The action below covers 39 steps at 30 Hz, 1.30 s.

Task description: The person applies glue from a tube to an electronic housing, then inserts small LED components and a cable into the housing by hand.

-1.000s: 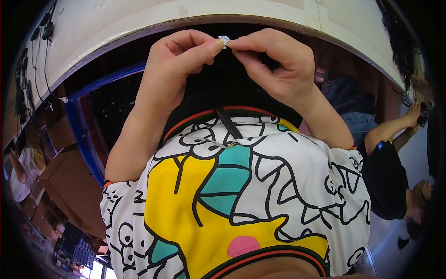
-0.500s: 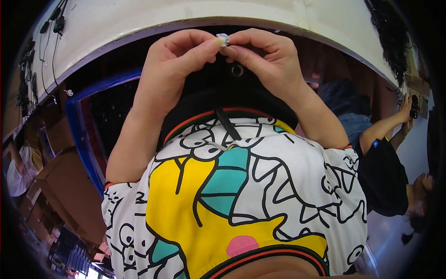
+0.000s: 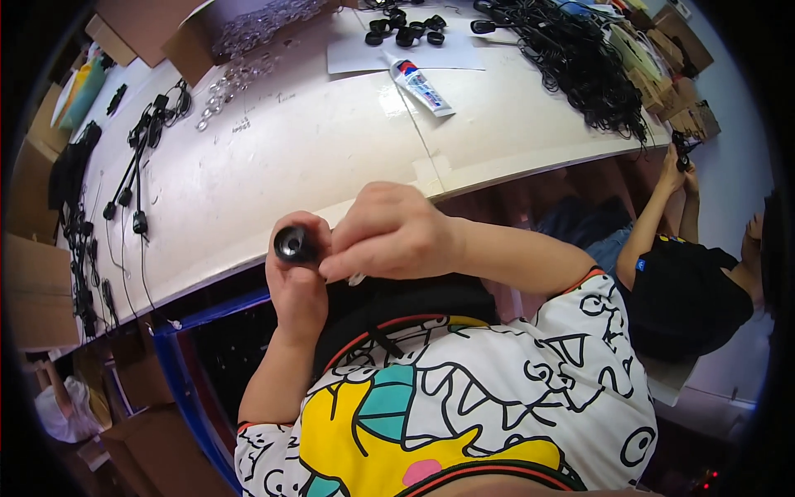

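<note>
My left hand [image 3: 300, 291] is wrapped round a small black round part [image 3: 296, 244], its glossy end with a hole in the middle facing up. Close against it on the right, my right hand [image 3: 396, 234] is closed in a pinch, slightly blurred. A small whitish bit [image 3: 356, 280] peeks out under the right fingers; what they hold is mostly hidden. Both hands are just off the near edge of the white table [image 3: 323, 149]. On the table beyond lies a white and blue squeeze tube [image 3: 421, 86].
Several black round parts [image 3: 406, 35] sit on white paper at the back. Clear small pieces [image 3: 224, 87] spill from a cardboard box [image 3: 189, 50]. Black cables lie in a heap [image 3: 571, 66] at right and in bundles [image 3: 149, 132] at left. Another person [image 3: 687, 282] sits at right.
My hands have moved apart from the small whitish piece they both pinched. The left now holds a black round part. The view has shifted, showing more of the table.
</note>
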{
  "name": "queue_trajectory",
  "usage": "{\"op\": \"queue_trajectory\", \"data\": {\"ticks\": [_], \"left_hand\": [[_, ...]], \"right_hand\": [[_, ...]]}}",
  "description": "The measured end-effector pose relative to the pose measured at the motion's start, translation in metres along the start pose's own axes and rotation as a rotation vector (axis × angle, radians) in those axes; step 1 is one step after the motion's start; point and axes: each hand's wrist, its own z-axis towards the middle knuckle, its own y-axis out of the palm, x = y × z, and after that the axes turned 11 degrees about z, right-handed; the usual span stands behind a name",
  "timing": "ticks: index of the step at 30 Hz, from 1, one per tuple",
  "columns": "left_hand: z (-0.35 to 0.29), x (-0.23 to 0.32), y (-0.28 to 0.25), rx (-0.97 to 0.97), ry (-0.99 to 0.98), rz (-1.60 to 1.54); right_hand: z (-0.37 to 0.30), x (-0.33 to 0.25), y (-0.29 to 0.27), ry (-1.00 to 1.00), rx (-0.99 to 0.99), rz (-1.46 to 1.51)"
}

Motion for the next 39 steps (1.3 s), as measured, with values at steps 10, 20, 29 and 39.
{"op": "queue_trajectory", "data": {"ticks": [10, 20, 29, 39], "left_hand": [[0.024, 0.016, -0.017, 0.202, -0.147, -0.084], [0.017, 0.017, -0.024, 0.107, -0.359, 0.299], [-0.017, 0.022, -0.031, 0.074, -0.286, 0.335], [-0.038, 0.021, -0.036, 0.094, -0.394, 0.492]], "right_hand": [[0.003, 0.103, -0.106, 0.542, 0.106, -0.617], [0.023, 0.056, -0.052, 0.875, 0.038, -0.048], [-0.008, -0.003, 0.037, 0.645, 0.097, 0.253], [-0.022, -0.013, 0.06, 0.637, 0.019, 0.165]]}}
